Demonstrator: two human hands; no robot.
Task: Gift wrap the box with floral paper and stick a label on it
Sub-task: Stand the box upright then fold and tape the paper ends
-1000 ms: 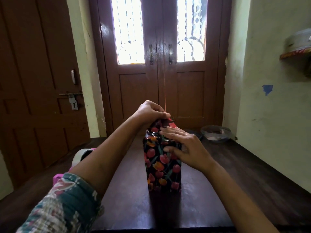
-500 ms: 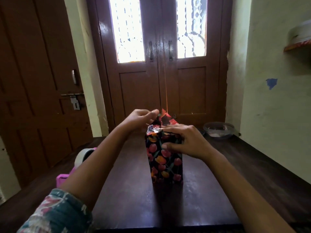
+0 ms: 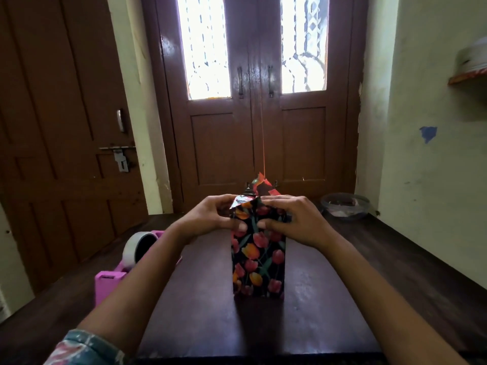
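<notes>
A tall box (image 3: 258,264) wrapped in black paper with red and orange tulips stands upright in the middle of the dark wooden table (image 3: 316,299). At its top, loose paper flaps (image 3: 259,187) stick up in a point. My left hand (image 3: 210,219) grips the box's upper left side, thumb pressed on the front face. My right hand (image 3: 292,219) grips the upper right side, thumb on the front and fingers lying over the top fold. No label is in view.
A pink tape dispenser (image 3: 113,277) with a roll of tape (image 3: 139,246) sits on the table to the left, partly behind my left forearm. A clear bowl (image 3: 345,205) stands at the far right corner. Brown doors lie beyond the table.
My left hand came down from pinching the top flap to grip the box's left side. My right hand shifted from lying over the top to holding the right side.
</notes>
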